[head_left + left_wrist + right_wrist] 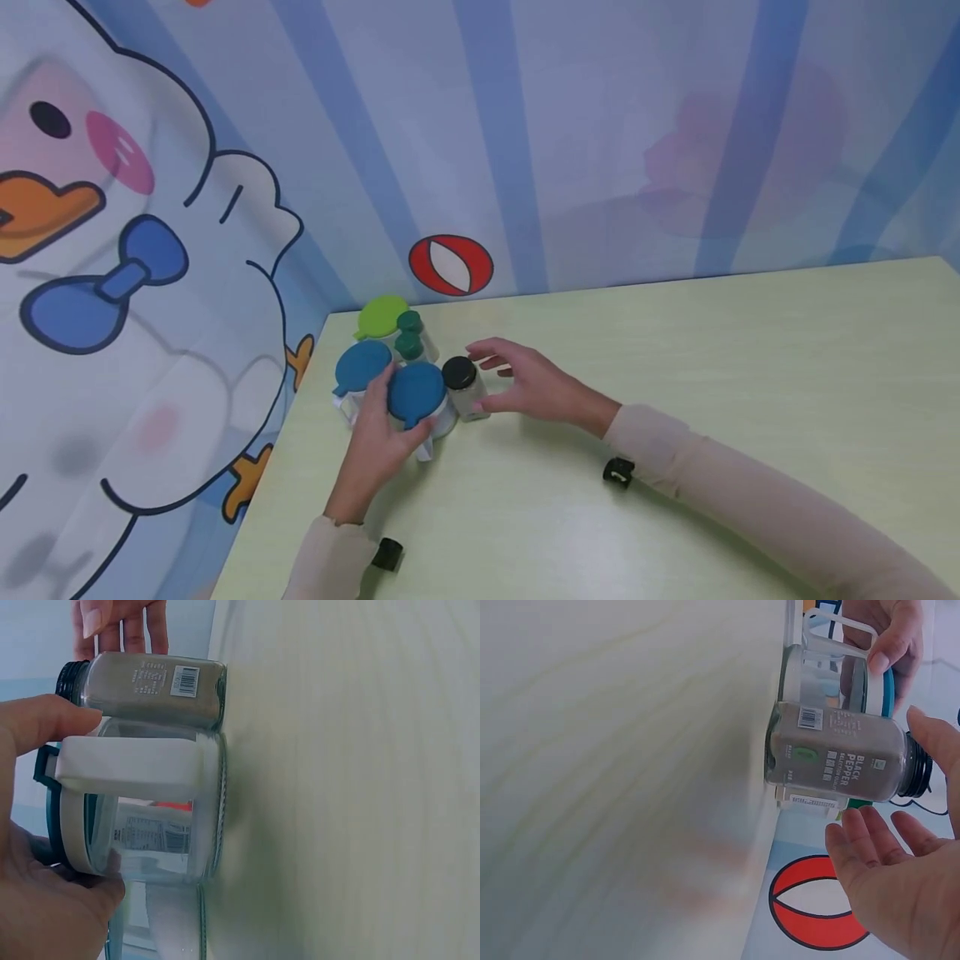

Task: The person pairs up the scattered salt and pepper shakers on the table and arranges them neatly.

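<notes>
My left hand (383,440) holds a clear jar with a blue lid (417,393) and white handle (127,766), thumb on one side and fingers on the other. Right beside that jar stands a black pepper bottle (840,754) with a black cap (459,372), upright on the table. My right hand (534,385) is at the bottle's right side, fingers spread and slightly bent, palm facing it. In the right wrist view a gap shows between the fingers (874,838) and the bottle. A second blue-lidded jar (363,367) stands left of the held one.
Behind stand a container with a green lid (382,317) and two small bottles with dark green caps (409,345). All are grouped at the far left corner of the pale table (675,350). A printed wall (600,150) borders the table's back and left.
</notes>
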Action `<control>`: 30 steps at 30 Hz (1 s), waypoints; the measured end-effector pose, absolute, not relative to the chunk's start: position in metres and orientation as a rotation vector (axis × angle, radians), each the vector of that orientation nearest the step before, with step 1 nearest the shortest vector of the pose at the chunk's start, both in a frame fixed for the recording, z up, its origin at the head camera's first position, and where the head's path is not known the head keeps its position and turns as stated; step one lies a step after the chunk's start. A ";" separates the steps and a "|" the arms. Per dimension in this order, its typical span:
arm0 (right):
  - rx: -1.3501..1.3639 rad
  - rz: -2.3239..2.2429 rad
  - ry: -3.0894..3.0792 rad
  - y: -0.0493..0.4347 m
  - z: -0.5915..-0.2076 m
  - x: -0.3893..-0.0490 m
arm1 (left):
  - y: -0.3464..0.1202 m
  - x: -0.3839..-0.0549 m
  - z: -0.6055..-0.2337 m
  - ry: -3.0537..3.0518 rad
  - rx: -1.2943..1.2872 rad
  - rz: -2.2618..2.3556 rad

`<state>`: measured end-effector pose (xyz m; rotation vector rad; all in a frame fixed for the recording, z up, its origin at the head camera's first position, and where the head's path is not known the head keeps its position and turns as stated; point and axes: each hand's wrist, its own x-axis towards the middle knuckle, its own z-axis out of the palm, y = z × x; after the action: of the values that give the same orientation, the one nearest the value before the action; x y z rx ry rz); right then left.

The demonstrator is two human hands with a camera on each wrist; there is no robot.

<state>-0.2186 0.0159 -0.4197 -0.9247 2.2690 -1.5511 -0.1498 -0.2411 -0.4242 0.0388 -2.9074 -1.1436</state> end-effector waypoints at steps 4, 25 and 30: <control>-0.910 -1.580 2.221 0.012 -0.422 -0.221 | -0.238 -0.151 -0.424 -2.900 0.059 -1.147; -0.892 -1.643 2.140 -0.001 -0.429 -0.226 | -0.236 -0.153 -0.428 -2.841 0.121 -1.275; -0.907 -1.673 2.094 0.001 -0.432 -0.228 | -0.237 -0.153 -0.429 -2.842 0.113 -1.279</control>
<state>-0.2276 0.0010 -0.4316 -0.9072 2.0941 -1.6729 -0.1532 -0.2366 -0.4292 0.1133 -2.8423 -1.2789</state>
